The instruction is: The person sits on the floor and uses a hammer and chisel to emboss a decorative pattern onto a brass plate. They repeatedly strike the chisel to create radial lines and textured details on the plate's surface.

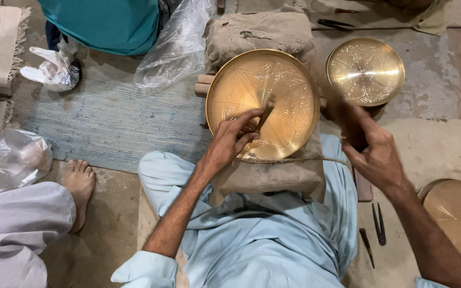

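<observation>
Nearest, below the plate (262, 101): pale blue lap, then a padded cloth block (268, 173) bearing the plate, tied with cord. Left hand (234, 140) on the plate's lower left, fingers pinched shut round a short chisel (265, 114), tip set on the engraved face. Right hand (372, 152) just right of the plate, blurred, closed round a dark hammer (350, 125). Plate itself: brass, round, rimmed, stiff, likely heavy for its size and slick on the polished face; thin engraved lines easily marred, so best held by the rim. Right of the plate, low: 3 small tools (374, 232) on the floor, plus 1 plain disc (457, 216). Beyond the plate, upper right: 1 smaller engraved dish (365, 71). Behind the plate: a cloth bundle (260, 34). Far left of it: striped rug (108, 117), plastic bags, another person's bare foot (79, 184).
</observation>
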